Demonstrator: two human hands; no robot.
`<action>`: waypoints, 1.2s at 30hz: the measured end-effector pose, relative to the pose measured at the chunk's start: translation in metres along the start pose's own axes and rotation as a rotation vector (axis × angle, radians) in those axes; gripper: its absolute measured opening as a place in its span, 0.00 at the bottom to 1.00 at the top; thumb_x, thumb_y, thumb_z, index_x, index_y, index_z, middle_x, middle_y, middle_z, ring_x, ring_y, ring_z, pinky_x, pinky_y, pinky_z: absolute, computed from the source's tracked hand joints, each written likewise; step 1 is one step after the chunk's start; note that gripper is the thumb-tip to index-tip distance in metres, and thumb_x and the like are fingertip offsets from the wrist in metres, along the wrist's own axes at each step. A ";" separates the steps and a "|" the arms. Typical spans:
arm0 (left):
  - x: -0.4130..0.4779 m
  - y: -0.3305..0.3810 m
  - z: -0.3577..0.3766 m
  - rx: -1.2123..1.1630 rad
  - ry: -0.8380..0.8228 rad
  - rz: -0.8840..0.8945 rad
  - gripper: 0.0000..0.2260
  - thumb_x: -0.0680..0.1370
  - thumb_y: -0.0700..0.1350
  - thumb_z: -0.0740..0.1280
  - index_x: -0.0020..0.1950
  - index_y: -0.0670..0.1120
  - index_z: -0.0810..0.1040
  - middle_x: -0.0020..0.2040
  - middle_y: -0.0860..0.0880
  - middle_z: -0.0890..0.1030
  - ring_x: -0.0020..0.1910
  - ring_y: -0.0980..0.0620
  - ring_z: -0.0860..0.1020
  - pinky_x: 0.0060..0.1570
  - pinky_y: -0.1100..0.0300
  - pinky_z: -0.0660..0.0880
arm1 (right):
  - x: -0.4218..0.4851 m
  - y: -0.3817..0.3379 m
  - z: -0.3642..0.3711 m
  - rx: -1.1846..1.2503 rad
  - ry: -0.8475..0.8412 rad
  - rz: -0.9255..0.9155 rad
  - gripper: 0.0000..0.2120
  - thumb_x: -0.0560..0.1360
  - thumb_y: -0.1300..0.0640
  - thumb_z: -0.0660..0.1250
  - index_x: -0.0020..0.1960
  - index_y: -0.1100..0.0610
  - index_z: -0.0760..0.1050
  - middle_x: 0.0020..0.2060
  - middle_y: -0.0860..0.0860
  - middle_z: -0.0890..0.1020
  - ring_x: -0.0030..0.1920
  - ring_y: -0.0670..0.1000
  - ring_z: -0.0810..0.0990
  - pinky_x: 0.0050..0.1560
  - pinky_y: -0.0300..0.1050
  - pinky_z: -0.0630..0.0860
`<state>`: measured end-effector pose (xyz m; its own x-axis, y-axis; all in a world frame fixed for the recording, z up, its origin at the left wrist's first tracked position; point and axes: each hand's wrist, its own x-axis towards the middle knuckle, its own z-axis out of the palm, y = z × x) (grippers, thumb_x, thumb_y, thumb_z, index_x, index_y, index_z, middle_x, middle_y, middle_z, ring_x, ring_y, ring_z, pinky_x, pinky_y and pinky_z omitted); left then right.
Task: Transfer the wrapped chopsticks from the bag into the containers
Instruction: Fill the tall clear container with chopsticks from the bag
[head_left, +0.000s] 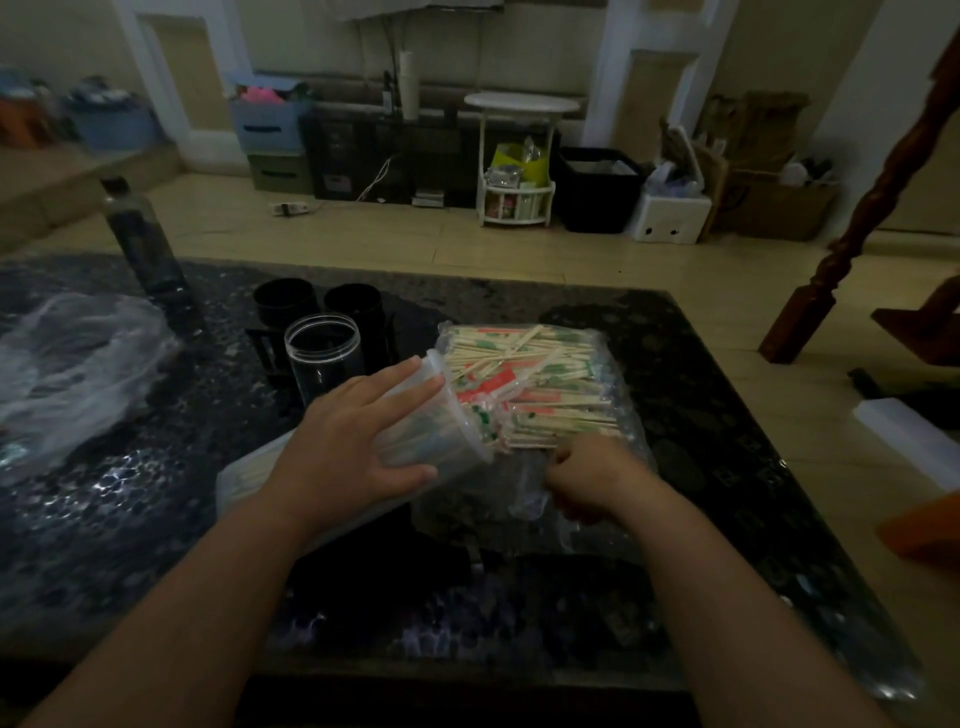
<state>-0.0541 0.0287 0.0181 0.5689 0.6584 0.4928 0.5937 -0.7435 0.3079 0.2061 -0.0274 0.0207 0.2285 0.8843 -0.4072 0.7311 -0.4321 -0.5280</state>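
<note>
A clear plastic bag (618, 415) full of wrapped chopsticks (540, 384) lies on the dark table (717, 415), right of centre. My left hand (348, 441) holds a clear plastic container (441, 415) tilted on its side, its mouth against the bag's near-left end; some chopsticks show inside it. My right hand (592, 478) is curled at the bag's near edge, gripping the plastic or some chopsticks there; which one is hidden. A second clear container (322, 358) stands upright and open behind my left hand.
Two black cylindrical cups (285, 301) stand at the back beside a dark bottle (137, 234). A crumpled clear plastic sheet (72, 358) lies at the left. A white packet (260, 478) sits under my left wrist. A wooden post (852, 228) stands right of the table.
</note>
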 end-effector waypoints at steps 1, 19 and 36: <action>0.000 -0.001 0.000 0.000 -0.001 -0.004 0.37 0.66 0.66 0.67 0.74 0.62 0.62 0.75 0.58 0.63 0.67 0.50 0.70 0.64 0.55 0.64 | 0.000 0.000 0.004 -0.068 -0.069 0.025 0.09 0.74 0.62 0.63 0.38 0.62 0.79 0.34 0.59 0.83 0.30 0.56 0.81 0.35 0.47 0.79; 0.005 -0.003 -0.001 -0.040 0.043 -0.036 0.37 0.66 0.66 0.68 0.74 0.62 0.62 0.75 0.57 0.64 0.70 0.59 0.65 0.66 0.57 0.63 | 0.039 0.010 0.063 -0.305 0.271 -0.295 0.17 0.75 0.53 0.64 0.64 0.51 0.76 0.63 0.53 0.76 0.64 0.57 0.73 0.65 0.49 0.67; 0.007 -0.005 0.004 -0.093 0.039 -0.033 0.37 0.66 0.65 0.69 0.74 0.62 0.64 0.75 0.58 0.65 0.71 0.55 0.68 0.68 0.50 0.67 | 0.067 -0.011 0.054 -0.566 0.066 -0.177 0.19 0.79 0.56 0.60 0.69 0.58 0.72 0.69 0.59 0.72 0.68 0.60 0.72 0.68 0.54 0.67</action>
<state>-0.0511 0.0377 0.0171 0.5263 0.6788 0.5121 0.5554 -0.7305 0.3974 0.1786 0.0272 -0.0408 0.0981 0.9512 -0.2925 0.9866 -0.1315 -0.0966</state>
